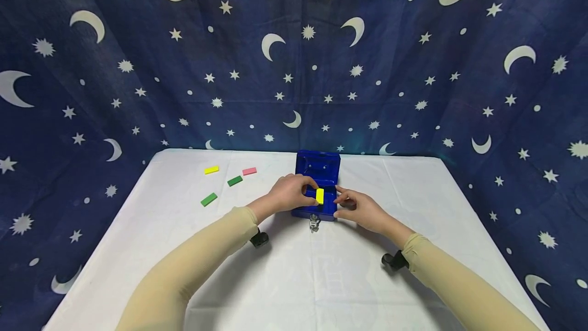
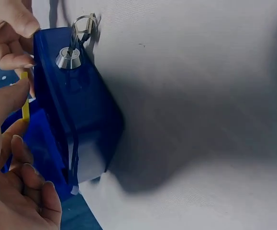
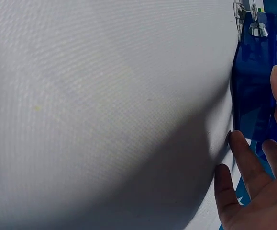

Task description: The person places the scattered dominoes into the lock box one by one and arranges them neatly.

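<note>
A yellow block (image 1: 319,196), small and flat, is pinched between the thumb and forefinger of my left hand (image 1: 292,192). It is held over the dark blue metal cash box (image 1: 329,199), whose lid (image 1: 318,167) stands raised at the back. In the left wrist view the same yellow block (image 2: 25,98) shows edge-on beside the box rim. My right hand (image 1: 363,210) is at the box's right side, thumb near the front corner and fingers spread. Keys on a ring (image 2: 84,28) hang from the front lock (image 2: 68,58).
Left of the box, a yellow block (image 1: 212,170), a pink block (image 1: 249,171) and two green blocks, one nearer (image 1: 209,199) and one farther (image 1: 235,181), lie on the white tablecloth (image 1: 285,280). Behind hangs a blue curtain (image 1: 312,75) with moons and stars.
</note>
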